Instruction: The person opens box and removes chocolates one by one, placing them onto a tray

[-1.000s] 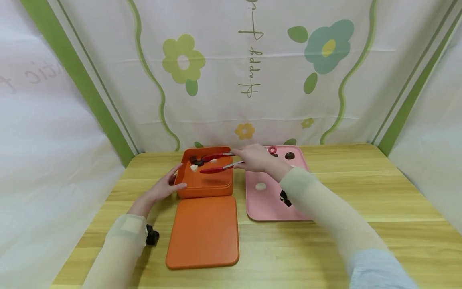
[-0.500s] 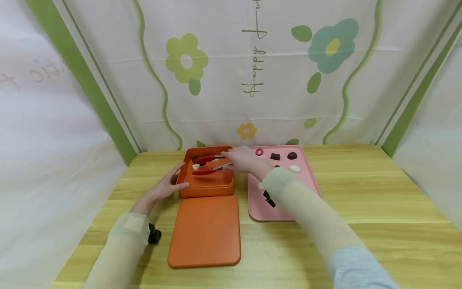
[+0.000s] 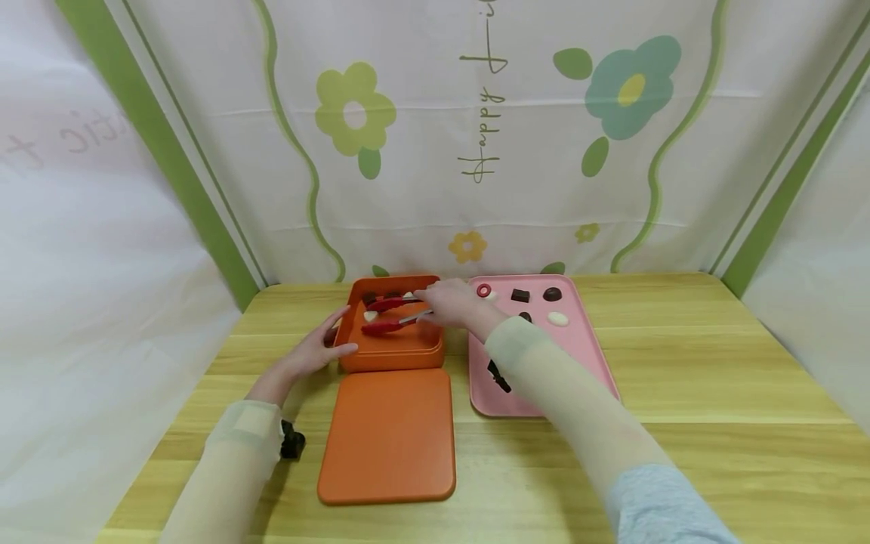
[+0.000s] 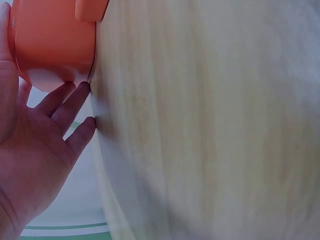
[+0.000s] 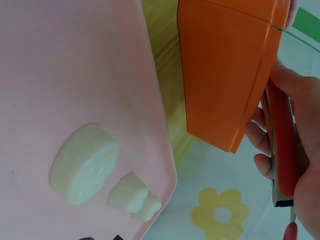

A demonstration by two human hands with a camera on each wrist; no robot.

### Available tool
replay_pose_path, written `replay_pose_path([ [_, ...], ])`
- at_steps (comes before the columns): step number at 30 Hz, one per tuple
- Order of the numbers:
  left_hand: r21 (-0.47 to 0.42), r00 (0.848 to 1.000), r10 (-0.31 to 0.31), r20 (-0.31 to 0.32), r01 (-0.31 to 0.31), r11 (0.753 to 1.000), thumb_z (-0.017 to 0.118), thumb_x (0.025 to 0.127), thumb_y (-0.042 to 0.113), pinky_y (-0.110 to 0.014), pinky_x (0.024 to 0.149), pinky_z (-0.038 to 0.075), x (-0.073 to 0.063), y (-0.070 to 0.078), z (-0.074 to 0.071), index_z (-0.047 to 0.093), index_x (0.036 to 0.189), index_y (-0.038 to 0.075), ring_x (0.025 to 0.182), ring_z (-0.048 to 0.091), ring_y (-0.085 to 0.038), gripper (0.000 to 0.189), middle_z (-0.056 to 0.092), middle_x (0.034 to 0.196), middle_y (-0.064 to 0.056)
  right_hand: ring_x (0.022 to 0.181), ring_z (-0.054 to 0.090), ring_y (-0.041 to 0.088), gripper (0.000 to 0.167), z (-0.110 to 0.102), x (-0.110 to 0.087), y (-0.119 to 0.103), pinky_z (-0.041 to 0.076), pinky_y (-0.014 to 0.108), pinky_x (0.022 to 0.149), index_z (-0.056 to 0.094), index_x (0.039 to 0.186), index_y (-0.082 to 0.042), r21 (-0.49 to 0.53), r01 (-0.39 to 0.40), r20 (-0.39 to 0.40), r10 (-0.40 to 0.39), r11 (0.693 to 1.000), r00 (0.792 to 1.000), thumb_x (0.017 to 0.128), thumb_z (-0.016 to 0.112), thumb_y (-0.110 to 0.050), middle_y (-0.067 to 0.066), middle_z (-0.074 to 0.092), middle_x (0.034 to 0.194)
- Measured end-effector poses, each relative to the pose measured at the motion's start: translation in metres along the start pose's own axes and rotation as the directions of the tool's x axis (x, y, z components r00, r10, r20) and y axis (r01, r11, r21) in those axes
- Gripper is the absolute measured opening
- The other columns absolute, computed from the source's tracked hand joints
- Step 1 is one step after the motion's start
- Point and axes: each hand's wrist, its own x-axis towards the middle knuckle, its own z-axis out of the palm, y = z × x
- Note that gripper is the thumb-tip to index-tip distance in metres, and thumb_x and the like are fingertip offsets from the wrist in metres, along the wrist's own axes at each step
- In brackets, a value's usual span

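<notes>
My right hand (image 3: 454,302) holds metal tongs with red tips (image 3: 383,326) by the handle (image 5: 282,145). Their two arms are spread apart inside the open orange box (image 3: 390,361), with nothing visible between the tips. Within the box lie a white piece (image 3: 370,316) and a dark brown piece (image 3: 369,298), both like chocolates, plus others partly hidden behind the tongs. My left hand (image 3: 309,353) touches the box's left side, thumb at the near corner. In the left wrist view its fingers (image 4: 70,107) extend loosely along the orange wall.
The flat orange lid (image 3: 387,438) lies directly in front of the box. To the right, a pink tray (image 3: 578,344) carries several chocolate-like pieces, among them a white oval (image 3: 558,319), a dark dome (image 3: 553,294) and a red ring (image 3: 483,290). A patterned cloth (image 3: 421,151) hangs behind.
My right hand and the tongs have shifted left and a little lower into the box, uncovering more pieces on the tray. The left hand stays against the box.
</notes>
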Motion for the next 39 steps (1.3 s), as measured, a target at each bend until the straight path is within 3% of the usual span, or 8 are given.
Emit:
replay_pose_path([
  [6, -0.004, 1.0, -0.002, -0.005, 0.002, 1.0, 0.064, 0.096, 0.023, -0.059, 0.108, 0.024, 0.0, 0.001, 0.0, 0.011, 0.158, 0.018, 0.134, 0.035, -0.045, 0.082, 0.033, 0.147, -0.032, 0.102, 0.062, 0.021, 0.055, 0.0, -0.001, -0.002, 0.051, 0.036, 0.086, 0.057, 0.139, -0.015, 0.021, -0.001, 0.033, 0.0, 1.0, 0.999, 0.092, 0.064, -0.045, 0.006, 0.068, 0.115],
  [14, -0.014, 1.0, -0.009, 0.001, 0.009, 1.0, 0.064, 0.096, 0.022, -0.061, 0.108, 0.023, 0.0, 0.002, 0.001, 0.009, 0.158, 0.018, 0.135, 0.031, -0.045, 0.083, 0.03, 0.149, -0.032, 0.09, 0.061, 0.02, 0.038, -0.002, -0.004, -0.006, 0.051, 0.037, 0.082, 0.065, 0.123, -0.017, 0.056, 0.015, 0.025, -0.016, 0.998, 1.0, 0.093, 0.064, -0.04, 0.001, 0.068, 0.098],
  [19, -0.013, 1.0, -0.022, 0.001, 0.022, 1.0, 0.065, 0.096, 0.023, -0.061, 0.108, 0.023, 0.0, 0.0, 0.001, 0.009, 0.158, 0.019, 0.136, 0.031, -0.045, 0.084, 0.029, 0.15, -0.031, 0.086, 0.06, 0.019, 0.037, -0.002, -0.007, -0.007, 0.051, 0.035, 0.079, 0.065, 0.123, -0.017, 0.054, 0.015, 0.02, -0.016, 0.998, 1.0, 0.094, 0.064, -0.04, 0.0, 0.067, 0.095],
  [27, -0.008, 0.999, -0.035, 0.007, 0.035, 0.999, 0.065, 0.096, 0.025, -0.06, 0.109, 0.022, -0.002, 0.006, 0.0, 0.009, 0.158, 0.017, 0.137, 0.028, -0.046, 0.084, 0.026, 0.151, -0.033, 0.097, 0.063, 0.02, 0.05, -0.003, -0.009, -0.003, 0.05, 0.037, 0.087, 0.058, 0.137, -0.014, 0.092, 0.018, 0.008, -0.019, 0.996, 1.0, 0.095, 0.063, -0.04, 0.004, 0.069, 0.113],
  [39, 0.021, 1.0, -0.002, -0.002, 0.002, 1.0, 0.066, 0.094, 0.029, -0.059, 0.108, 0.024, -0.001, 0.001, 0.0, 0.01, 0.158, 0.016, 0.134, 0.033, -0.046, 0.086, 0.032, 0.148, -0.033, 0.084, 0.062, 0.019, 0.043, -0.025, -0.037, 0.009, 0.051, 0.035, 0.074, 0.064, 0.128, -0.011, 0.03, 0.068, -0.074, -0.065, 0.997, 0.995, 0.094, 0.065, -0.037, 0.003, 0.068, 0.096],
])
